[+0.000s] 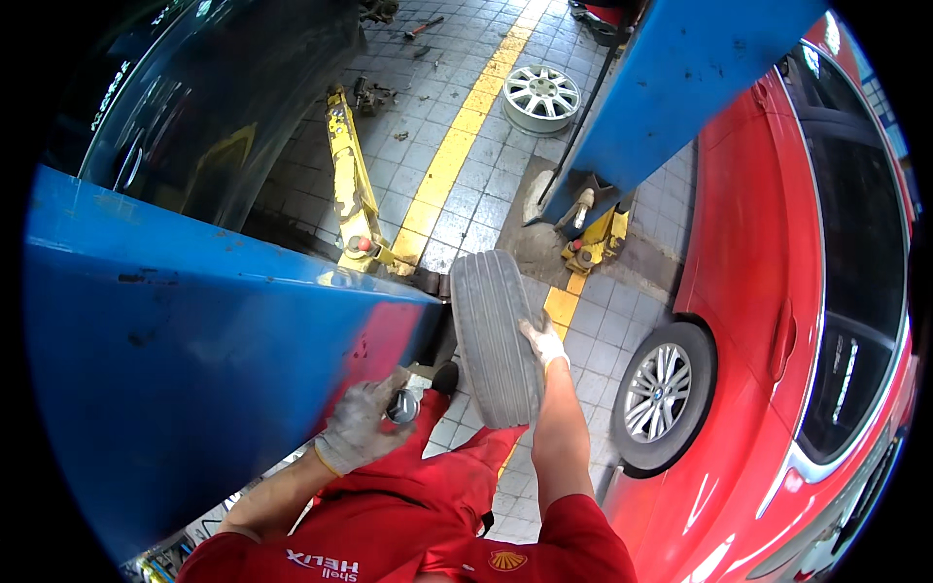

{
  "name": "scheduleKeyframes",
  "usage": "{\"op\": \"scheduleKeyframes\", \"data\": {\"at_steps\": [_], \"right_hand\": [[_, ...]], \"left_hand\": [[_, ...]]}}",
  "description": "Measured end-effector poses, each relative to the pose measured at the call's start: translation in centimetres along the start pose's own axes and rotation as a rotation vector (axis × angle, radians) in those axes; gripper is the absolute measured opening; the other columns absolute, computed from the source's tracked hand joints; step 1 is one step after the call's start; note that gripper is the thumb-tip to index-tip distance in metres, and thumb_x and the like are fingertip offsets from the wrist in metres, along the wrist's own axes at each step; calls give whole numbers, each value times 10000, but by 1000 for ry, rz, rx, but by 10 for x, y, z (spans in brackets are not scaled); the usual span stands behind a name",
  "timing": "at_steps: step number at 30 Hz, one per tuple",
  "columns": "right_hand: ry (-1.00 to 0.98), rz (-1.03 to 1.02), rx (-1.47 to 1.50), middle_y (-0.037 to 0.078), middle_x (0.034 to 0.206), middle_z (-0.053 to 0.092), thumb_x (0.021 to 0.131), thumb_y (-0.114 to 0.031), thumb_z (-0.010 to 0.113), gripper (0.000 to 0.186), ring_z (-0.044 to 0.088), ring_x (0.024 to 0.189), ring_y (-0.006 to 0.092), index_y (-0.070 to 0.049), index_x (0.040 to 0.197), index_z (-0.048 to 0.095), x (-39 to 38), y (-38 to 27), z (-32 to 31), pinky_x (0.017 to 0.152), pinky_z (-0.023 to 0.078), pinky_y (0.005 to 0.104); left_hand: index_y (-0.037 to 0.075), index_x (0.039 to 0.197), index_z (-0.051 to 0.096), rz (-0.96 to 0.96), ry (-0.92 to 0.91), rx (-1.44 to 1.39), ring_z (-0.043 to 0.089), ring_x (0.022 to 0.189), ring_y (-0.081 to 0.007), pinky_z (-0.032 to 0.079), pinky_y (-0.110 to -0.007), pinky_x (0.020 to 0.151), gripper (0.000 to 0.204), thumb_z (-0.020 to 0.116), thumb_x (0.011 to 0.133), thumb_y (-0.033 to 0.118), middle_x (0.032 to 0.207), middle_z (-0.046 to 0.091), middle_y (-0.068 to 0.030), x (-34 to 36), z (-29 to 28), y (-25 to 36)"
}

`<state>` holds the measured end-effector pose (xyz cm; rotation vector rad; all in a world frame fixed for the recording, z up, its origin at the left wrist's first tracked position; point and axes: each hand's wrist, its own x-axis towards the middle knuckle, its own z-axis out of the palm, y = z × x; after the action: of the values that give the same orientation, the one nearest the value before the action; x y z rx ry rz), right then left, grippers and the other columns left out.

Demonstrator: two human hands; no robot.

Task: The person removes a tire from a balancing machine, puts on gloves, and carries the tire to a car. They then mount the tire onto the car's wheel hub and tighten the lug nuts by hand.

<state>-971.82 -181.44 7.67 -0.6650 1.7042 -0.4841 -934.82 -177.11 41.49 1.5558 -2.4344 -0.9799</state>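
A worn grey tyre is upright in front of my legs, its tread turned up toward me. My right hand, in a pale glove, grips the tyre at its right edge; the thumb side is partly hidden. Whether the tyre touches the floor, I cannot tell. To the left of the tyre, my left hand wears a dirty grey glove. Its fingers are closed round a small dark cylinder with a round grey end, whose kind I cannot make out. The left hand is apart from the tyre.
A blue lift post rises close on my left, another blue post ahead right. Yellow lift arms reach over the tiled floor. A silver wheel rim lies beyond. A red car stands at right, a dark car at left.
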Motion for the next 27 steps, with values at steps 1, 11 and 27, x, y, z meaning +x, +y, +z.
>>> {"op": "scheduleKeyframes", "data": {"at_steps": [1,11,27], "right_hand": [[-24,-25,56,259,1709,390,767,-704,835,1340,369,1601,370,13,1713,212,8,18,-12,1281,356,412],[18,94,-484,319,1729,286,703,-640,913,1503,329,1608,405,35,1714,30,40,-5,-25,1312,327,423],[-114,-53,-628,295,1750,253,761,-573,896,1416,338,1605,402,-2,1726,30,149,-173,23,1311,327,435]], "left_hand": [[-24,1561,461,-67,9,-25,686,1106,-410,546,-487,1000,940,888,764,231,1249,728,-200,5,-4,10],[-21,1580,458,-224,408,-74,692,1145,-365,545,-462,1028,952,871,738,143,1284,733,-192,21,36,65],[-42,1471,540,-250,508,-211,688,970,-414,554,-505,869,848,898,737,191,1105,724,-208,143,-16,74]]}}
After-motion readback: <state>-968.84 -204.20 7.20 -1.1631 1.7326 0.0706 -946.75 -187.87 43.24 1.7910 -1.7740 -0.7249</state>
